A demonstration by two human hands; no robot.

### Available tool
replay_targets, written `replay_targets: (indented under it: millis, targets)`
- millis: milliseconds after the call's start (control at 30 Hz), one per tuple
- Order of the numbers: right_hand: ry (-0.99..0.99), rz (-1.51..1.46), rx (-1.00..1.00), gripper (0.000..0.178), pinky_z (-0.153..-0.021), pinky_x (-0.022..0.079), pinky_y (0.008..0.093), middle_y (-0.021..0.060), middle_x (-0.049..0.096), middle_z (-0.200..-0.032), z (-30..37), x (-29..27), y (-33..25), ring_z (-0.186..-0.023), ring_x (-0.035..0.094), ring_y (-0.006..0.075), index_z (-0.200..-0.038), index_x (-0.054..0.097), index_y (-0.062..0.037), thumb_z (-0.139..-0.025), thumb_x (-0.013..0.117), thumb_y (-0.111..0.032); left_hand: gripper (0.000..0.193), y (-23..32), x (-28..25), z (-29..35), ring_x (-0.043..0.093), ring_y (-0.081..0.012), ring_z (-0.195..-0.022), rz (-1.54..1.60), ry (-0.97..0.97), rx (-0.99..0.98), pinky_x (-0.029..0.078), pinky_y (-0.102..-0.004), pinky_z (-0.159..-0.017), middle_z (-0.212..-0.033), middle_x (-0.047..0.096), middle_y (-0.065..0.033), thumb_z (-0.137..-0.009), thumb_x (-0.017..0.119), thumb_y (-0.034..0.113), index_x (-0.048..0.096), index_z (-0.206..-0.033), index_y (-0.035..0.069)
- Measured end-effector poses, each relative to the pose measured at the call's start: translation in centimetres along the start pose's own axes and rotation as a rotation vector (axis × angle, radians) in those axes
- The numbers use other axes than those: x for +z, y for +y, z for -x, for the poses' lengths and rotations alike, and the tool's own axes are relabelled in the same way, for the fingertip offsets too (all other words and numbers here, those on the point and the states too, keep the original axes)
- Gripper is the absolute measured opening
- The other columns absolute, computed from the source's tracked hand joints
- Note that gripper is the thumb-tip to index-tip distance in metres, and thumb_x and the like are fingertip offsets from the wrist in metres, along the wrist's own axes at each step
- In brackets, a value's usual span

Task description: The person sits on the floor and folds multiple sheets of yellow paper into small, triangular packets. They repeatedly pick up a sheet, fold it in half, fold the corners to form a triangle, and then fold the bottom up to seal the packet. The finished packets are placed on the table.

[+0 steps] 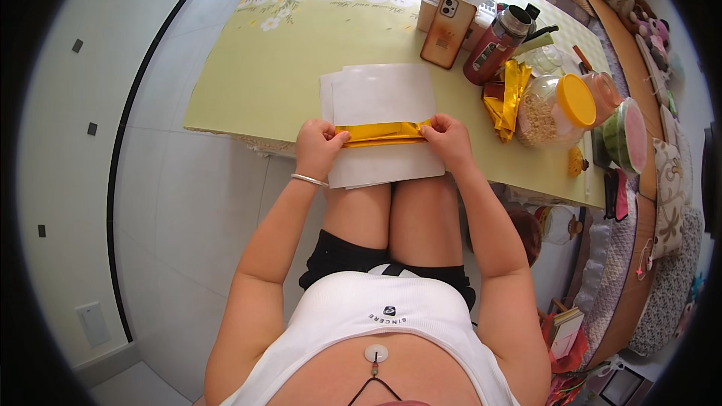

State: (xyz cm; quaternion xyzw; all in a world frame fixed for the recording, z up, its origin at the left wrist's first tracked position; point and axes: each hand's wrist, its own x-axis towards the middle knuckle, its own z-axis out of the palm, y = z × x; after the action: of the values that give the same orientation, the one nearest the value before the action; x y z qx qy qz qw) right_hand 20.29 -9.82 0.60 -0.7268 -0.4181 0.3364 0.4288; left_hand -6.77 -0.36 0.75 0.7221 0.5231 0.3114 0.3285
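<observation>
A strip of shiny gold foil paper (382, 133) is stretched level between my two hands. My left hand (319, 147) pinches its left end between thumb and fingers, and my right hand (447, 140) pinches the right end. Beneath the strip lie white paper sheets (383, 94), slightly out of line with one another. Their near part hangs past the table edge over my thighs. A crease or fold runs lengthwise along the foil.
On the green tablecloth (256, 90), to the right, are more gold foil strips (509, 98), a phone (449, 30) propped upright, a red thermos (496, 45), a yellow-lidded jar (553, 109) and a watermelon-patterned container (624, 135). A sofa (665, 180) stands beyond.
</observation>
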Motion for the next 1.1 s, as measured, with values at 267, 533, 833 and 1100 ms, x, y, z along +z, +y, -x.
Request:
replay_targets:
  millis: [267, 533, 833, 1100]
  targets:
    - [0.053, 0.313, -0.082, 0.020, -0.065, 0.051, 0.0402, 0.0159, 0.067, -0.074, 0.9, 0.4, -1.0, -0.066, 0.064, 0.0312, -0.082, 0.067, -0.0005, -0.081, 0.070, -0.020, 0.028, 0.5, 0.1, 0.6, 0.054, -0.0215, -0.069, -0.103, 0.022, 0.132, 0.047, -0.0343, -0.063, -0.081, 0.055, -0.0089, -0.074, 0.083, 0.007, 0.057, -0.067, 0.001]
    - [0.154, 0.401, -0.210, 0.020, -0.064, 0.050, 0.0406, 0.0158, 0.065, -0.074, 1.1, 1.0, -0.2, -0.067, 0.063, 0.0308, -0.080, 0.064, 0.0009, -0.082, 0.071, -0.017, 0.029, 0.7, 0.2, 0.7, 0.055, -0.0232, -0.069, -0.145, 0.010, 0.201, 0.048, -0.0350, -0.062, -0.084, 0.055, -0.0104, -0.072, 0.083, 0.005, 0.055, -0.065, 0.000]
    - [0.254, 0.778, -0.629, 0.038, -0.095, 0.048, 0.0482, 0.0187, 0.063, -0.124, 2.2, 2.3, -2.5, -0.111, 0.062, 0.0363, -0.121, 0.061, 0.0005, -0.086, 0.066, -0.014, 0.034, 2.7, 0.5, 0.7, 0.049, -0.0269, -0.134, -0.582, -0.015, 0.878, 0.032, -0.0496, -0.113, -0.136, 0.060, -0.0041, -0.086, 0.067, 0.010, 0.067, -0.120, 0.011]
    - [-0.046, 0.841, -0.700, 0.059, -0.120, 0.031, 0.0445, 0.0161, 0.045, -0.154, 5.5, 3.5, 0.7, -0.147, 0.037, 0.0308, -0.147, 0.046, 0.0010, -0.096, 0.062, -0.024, 0.050, -0.9, 0.5, 2.4, 0.037, -0.0282, -0.148, -0.773, -0.274, 0.880, 0.020, -0.0532, -0.123, -0.153, 0.049, -0.0124, -0.092, 0.051, 0.009, 0.054, -0.142, 0.003]
